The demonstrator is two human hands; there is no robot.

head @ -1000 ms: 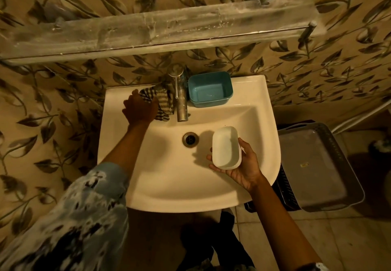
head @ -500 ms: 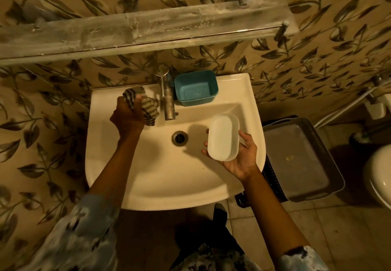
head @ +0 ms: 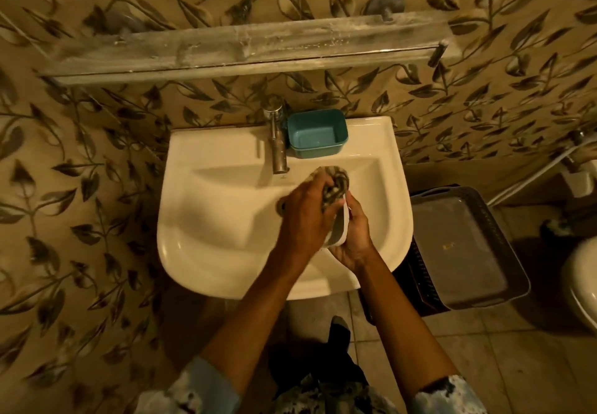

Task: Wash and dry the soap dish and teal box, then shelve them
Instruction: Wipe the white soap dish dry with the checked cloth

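Where the fingers of the left hand [head: 305, 219] curled tight round a bunched striped cloth [head: 336, 184], they pressed it into the open side of the white soap dish [head: 340, 234]. The right hand [head: 355, 239] cupped that dish from behind, thumb and fingers clamped about its rim and back. The dish stood tilted on edge over the bowl of the sink [head: 219, 252], right of its middle and in front of the faucet [head: 278, 152]. Only a narrow strip of its rim showed between the two hands, the inside covered by cloth and knuckles. The left hand also hid most of the drain [head: 281, 204], of which a dark sliver showed at the hand's far side. One teal box [head: 318, 137] sat open side up on the back edge of the sink, just right of the single faucet and well apart from the hands. Above it, one long dusty shelf [head: 245, 48] ran along the leaf-patterned wall [head: 80, 171]. Off the sink's right edge lay one grey tray [head: 462, 252] on top of a dark slatted crate [head: 420, 271], which it mostly covered. A white toilet [head: 581, 284] was cut off at the right border, and two patterned sleeves [head: 200, 391] at the bottom. Whether the box held any water was too dim to tell.
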